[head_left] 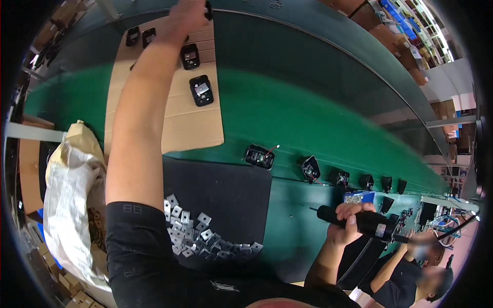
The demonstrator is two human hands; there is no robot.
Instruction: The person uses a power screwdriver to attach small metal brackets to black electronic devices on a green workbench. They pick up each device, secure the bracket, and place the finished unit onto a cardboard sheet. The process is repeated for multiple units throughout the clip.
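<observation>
My left arm reaches far across the bench to the top of the view. There my left hand [188,20], slightly blurred, has its fingers at a small black plastic housing [208,10] beyond the far end of a cardboard sheet [192,128]. The fingers look closed on that housing, though its grip is partly hidden. On the cardboard lie several similar housings, the nearest one [201,91] with a silvery plate on it. At the right, my right hand [349,223] is wrapped around a black electric screwdriver [374,225], its thin bit pointing left.
Many small silvery square metal plates [190,233] are heaped on a black mat [221,187]. A row of open black housings with wires [260,156] runs rightward along the green bench. A white woven sack [77,179] stands left; a co-worker [405,277] sits right. A blue box [359,197] holds small parts.
</observation>
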